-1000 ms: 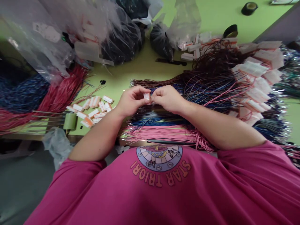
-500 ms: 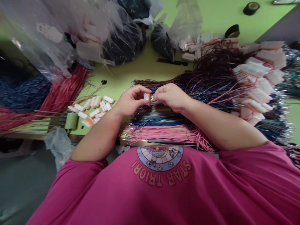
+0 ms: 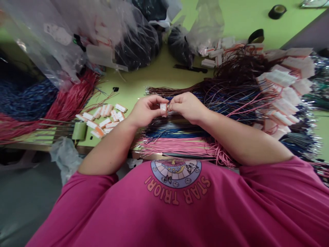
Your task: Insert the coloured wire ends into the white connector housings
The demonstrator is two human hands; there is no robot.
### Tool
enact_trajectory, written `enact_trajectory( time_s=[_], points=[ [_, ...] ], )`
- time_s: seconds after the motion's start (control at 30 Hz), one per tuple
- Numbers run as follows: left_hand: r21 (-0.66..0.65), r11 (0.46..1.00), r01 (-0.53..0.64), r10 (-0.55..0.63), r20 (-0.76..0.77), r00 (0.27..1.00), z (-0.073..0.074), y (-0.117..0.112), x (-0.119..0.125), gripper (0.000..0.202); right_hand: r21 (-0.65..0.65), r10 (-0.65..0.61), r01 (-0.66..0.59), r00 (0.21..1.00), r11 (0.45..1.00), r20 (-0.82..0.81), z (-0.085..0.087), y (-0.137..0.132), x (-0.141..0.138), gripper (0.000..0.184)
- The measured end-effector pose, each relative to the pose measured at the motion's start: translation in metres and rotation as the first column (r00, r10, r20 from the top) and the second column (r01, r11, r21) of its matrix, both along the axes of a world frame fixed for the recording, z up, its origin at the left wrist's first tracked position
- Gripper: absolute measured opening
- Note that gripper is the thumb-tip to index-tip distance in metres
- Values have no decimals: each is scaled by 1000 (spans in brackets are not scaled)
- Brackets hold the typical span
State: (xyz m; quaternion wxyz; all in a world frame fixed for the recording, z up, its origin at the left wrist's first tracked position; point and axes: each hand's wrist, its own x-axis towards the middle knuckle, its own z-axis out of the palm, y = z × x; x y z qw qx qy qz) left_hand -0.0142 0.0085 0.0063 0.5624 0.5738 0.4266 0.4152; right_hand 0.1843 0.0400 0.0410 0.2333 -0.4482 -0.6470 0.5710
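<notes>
My left hand pinches a small white connector housing with an orange edge between thumb and forefinger. Right up against it, my right hand is closed in a pinch on a thin wire, whose tip meets the side of the housing; most of that wire is hidden by the fingers. Below both hands lie rows of wires with metal ends: brown wires, blue wires and pink wires. Several loose white-and-orange connector housings are scattered to the left of my left hand.
At right, a heap of dark wires ends in white connectors. Red wires and a green cylinder with metal rods are at left. Plastic bags, a black cutter and a tape roll lie farther back.
My right hand has come closer to the connector housing, and the gap showing the wire's metal tip has narrowed. The whole view has shifted slightly.
</notes>
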Motion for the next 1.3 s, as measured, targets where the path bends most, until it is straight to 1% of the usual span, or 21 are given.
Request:
enact_trajectory(
  time_s=[0.17,0.27,0.37,0.5,0.63,0.73,0.8,0.87,0.9,0.97,1.0,1.03,1.07,1.13,1.17,1.2,1.23,1.3],
  points=[
    [-22,999,-36,36,-32,999,-3,0,2,46,3,32,-32,998,999,48,-1,-1,-1,14],
    [-7,998,-57,56,-58,997,-3,0,2,45,53,48,-54,993,997,104,3,-2,-1,18],
    [-14,999,-48,48,-34,998,-1,-1,2,46,100,52,-63,992,993,112,4,-2,-1,18],
    [-55,998,-21,21,-1,1000,-1,-1,3,45,90,48,-57,994,994,101,2,-2,0,17],
    [-49,998,-43,43,8,999,-2,1,3,44,100,51,-62,993,993,106,3,-1,1,18],
    [-15,998,-67,67,11,998,-1,4,0,45,153,85,-99,992,983,97,4,2,2,15],
    [-7,998,-64,64,-3,998,0,6,-3,43,222,119,-153,980,963,160,5,4,5,14],
    [11,997,-74,74,-27,997,1,7,-5,39,333,130,-239,939,912,319,8,3,10,20],
    [32,995,-93,94,-41,995,1,8,-6,38,402,102,-285,902,870,419,10,2,14,25],
    [96,981,-167,174,-66,983,0,9,-8,36,545,-10,-380,814,747,581,17,-4,20,38],
    [129,969,-210,221,-79,972,0,9,-8,35,590,-60,-434,770,681,636,20,-7,23,44],
    [158,956,-247,263,-93,960,-1,10,-9,35,594,-74,-498,724,631,686,22,-11,24,47],
    [178,946,-272,293,-108,950,-2,10,-9,36,557,-42,-572,674,602,738,24,-14,25,46],
    [189,938,-289,315,-123,941,-3,10,-8,39,382,119,-718,540,582,833,21,-18,22,39],
    [183,940,-287,311,-119,943,-3,10,-8,40,289,196,-763,473,578,859,17,-19,20,35],
    [172,943,-285,306,-106,946,-3,10,-8,41,225,249,-788,429,573,868,12,-19,18,34],
    [160,945,-285,301,-89,949,-3,10,-8,42,198,270,-795,411,573,871,6,-19,15,34],
    [142,948,-286,297,-63,953,-2,9,-7,41,214,252,-786,423,580,871,-5,-17,12,36]
  ],
)
